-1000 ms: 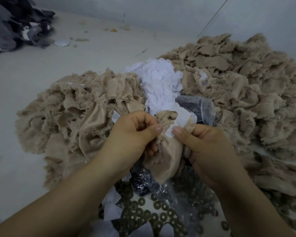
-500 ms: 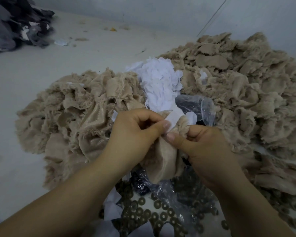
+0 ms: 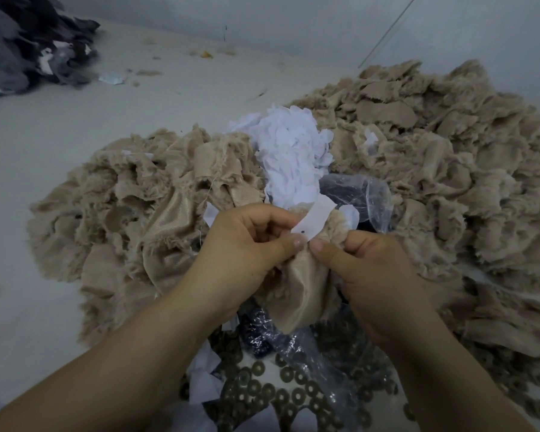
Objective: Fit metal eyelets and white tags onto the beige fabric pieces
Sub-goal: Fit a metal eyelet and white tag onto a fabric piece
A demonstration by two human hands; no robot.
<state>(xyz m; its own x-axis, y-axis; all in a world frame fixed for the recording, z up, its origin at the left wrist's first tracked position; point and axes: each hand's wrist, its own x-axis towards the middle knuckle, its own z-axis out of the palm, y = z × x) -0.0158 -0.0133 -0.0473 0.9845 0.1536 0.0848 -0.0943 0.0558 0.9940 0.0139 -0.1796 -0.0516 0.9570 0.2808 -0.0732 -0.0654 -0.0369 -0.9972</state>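
Hands meet at centre over one beige piece (image 3: 296,294): the left hand (image 3: 240,260) and right hand (image 3: 378,275) both have fingers curled, thumbs nearly touching, pinching its gathered top edge. A white tag (image 3: 314,219) lies against that edge just above the thumbs (a small dark hole shows in it). The piece hangs down between the wrists. Behind it sits a heap of white tags (image 3: 290,157), flanked by beige piles (image 3: 449,169) left and right. Ring-shaped eyelets (image 3: 281,397) are scattered below the hands, near a clear plastic bag (image 3: 365,198). Dark fabric (image 3: 28,42) lies far left.
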